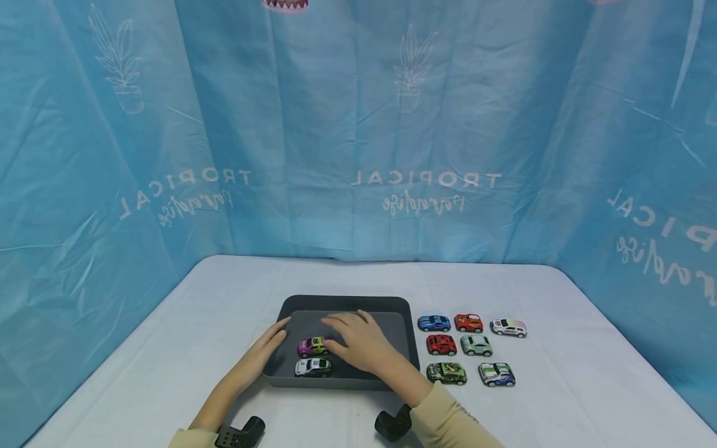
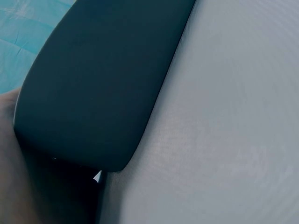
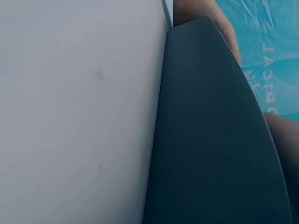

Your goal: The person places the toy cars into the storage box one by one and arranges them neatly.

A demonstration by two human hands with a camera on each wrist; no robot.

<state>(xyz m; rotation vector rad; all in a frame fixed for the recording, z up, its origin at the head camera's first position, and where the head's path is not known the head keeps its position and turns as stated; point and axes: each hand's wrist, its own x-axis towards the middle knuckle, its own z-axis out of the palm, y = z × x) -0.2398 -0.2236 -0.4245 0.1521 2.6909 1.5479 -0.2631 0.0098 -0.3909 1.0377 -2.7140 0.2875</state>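
Note:
A dark grey rectangular tray (image 1: 342, 384) lies on the white table. My left hand (image 1: 253, 361) rests at its left rim, fingers extended along the edge. In the left wrist view, the tray's wall (image 2: 103, 84) covers most of that hand. Over the middle of the tray is my right hand (image 1: 361, 345), its fingers spread and loosely bent. Its thumb is beside the right end of a purple and yellow toy car (image 1: 312, 346); whether they touch, I cannot tell. Just in front of that car, a white and black toy car (image 1: 312, 367) sits inside the tray.
Right of the tray, several toy cars stand in rough rows, among them a blue one (image 1: 434, 323), a red one (image 1: 441, 345), a pale green one (image 1: 476, 345), a camouflage one (image 1: 446, 373) and a white one (image 1: 508, 328). A blue printed curtain (image 1: 313, 124) surrounds the table (image 1: 582, 373).

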